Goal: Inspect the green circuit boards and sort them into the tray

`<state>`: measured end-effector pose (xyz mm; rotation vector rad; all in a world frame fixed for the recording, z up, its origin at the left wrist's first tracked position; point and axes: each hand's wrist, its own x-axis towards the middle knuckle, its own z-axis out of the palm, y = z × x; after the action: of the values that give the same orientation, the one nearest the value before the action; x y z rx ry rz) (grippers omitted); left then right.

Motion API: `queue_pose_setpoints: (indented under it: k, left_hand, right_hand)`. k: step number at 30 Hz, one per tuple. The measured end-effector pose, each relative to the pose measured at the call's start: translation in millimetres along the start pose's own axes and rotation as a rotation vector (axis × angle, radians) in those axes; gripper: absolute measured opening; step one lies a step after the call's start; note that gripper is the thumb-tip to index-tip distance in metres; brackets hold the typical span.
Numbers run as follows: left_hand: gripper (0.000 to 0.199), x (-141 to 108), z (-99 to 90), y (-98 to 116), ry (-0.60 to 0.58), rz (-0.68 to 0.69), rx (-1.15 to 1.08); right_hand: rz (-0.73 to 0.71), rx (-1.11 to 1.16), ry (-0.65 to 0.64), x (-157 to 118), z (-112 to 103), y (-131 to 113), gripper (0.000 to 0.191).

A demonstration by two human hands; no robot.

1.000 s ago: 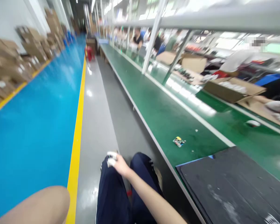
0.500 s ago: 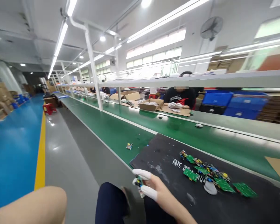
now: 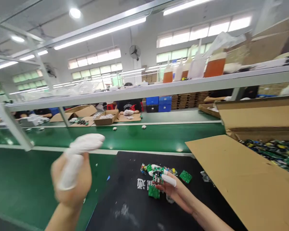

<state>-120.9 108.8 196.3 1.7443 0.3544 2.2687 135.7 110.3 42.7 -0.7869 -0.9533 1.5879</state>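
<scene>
My left hand [image 3: 73, 166], blurred by motion, is raised over the green work surface [image 3: 38, 179]. White finger covers sleeve its thumb and fingers, which stretch out to the right; I see nothing held in them. A small pale bit [image 3: 84, 201] shows beside its wrist, partly hidden. My right hand [image 3: 172, 186], also in white finger covers, grips a small green circuit board [image 3: 157, 173] with dark components. Below and behind it, a cluster of boards lies on the black mat [image 3: 135, 211], including a green board [image 3: 154, 192] and another, separate board [image 3: 185, 176].
An open cardboard box [image 3: 262, 117] full of boards stands at the right, its flap [image 3: 221, 173] reaching over the mat. Beyond the mat, a green belt [image 3: 168, 136] carries small white pieces. A shelf [image 3: 139, 93] with bottles crosses above. A co-worker [image 3: 128, 105] sits opposite.
The view has swung to the right, bringing the cardboard box in. My left hand has come into view. My right hand, holding a board, has moved from beside the mat's edge to above the board cluster.
</scene>
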Motion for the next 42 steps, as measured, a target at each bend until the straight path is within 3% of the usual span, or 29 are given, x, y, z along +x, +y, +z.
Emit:
queue_pose_setpoints:
  k: [2, 5, 9, 12, 16, 22, 27, 32, 35, 37, 40, 42]
  left_hand:
    - [0.015, -27, 23.9, -46, -0.246, -0.090, 0.041]
    - [0.017, -81, 54.1, -104, -0.488, -0.166, 0.041]
    - [0.047, -143, 70.2, -139, -0.740, -0.288, 0.010]
    - [0.062, -170, 69.1, -143, -0.822, -0.304, 0.052]
    - [0.057, -188, 65.6, -136, -0.785, -0.318, 0.168]
    - [0.052, -181, 62.8, -125, -0.734, -0.213, 0.263]
    - [0.059, -180, 52.6, -126, -0.800, -0.230, 0.225]
    - [0.060, -192, 40.5, -122, -0.969, -0.440, 0.143]
    - [0.057, -191, 38.1, -119, -0.984, -0.432, 0.148]
    - [0.058, -185, 37.6, -118, -1.029, -0.405, 0.139]
    - [0.058, -177, 37.4, -115, -1.263, -0.437, 0.001]
    - [0.054, -176, 38.0, -112, -1.443, -0.506, -0.098]
  right_hand:
    - [-0.007, 0.094, -0.063, 7, -9, -3, 0.033]
    - [0.022, 0.143, -0.150, 15, -24, -3, 0.035]
    - [0.068, 0.278, -0.177, 19, -43, 6, 0.038]
    - [0.093, 0.358, -0.156, 18, -50, 15, 0.034]
    - [0.161, 0.293, -0.242, 13, -44, 15, 0.040]
    - [0.180, -0.020, -0.218, 6, -33, 1, 0.046]
    - [0.082, -0.372, -0.180, 3, -46, 2, 0.055]
    - [-0.053, -0.666, -0.127, -2, -60, 10, 0.052]
    - [-0.158, -0.897, -0.181, -8, -63, 11, 0.052]
    - [-0.315, -1.142, -0.202, -10, -67, 11, 0.050]
    - [-0.629, -1.505, -0.148, -9, -76, 14, 0.040]
    - [-0.729, -1.619, -0.149, -6, -82, 14, 0.033]
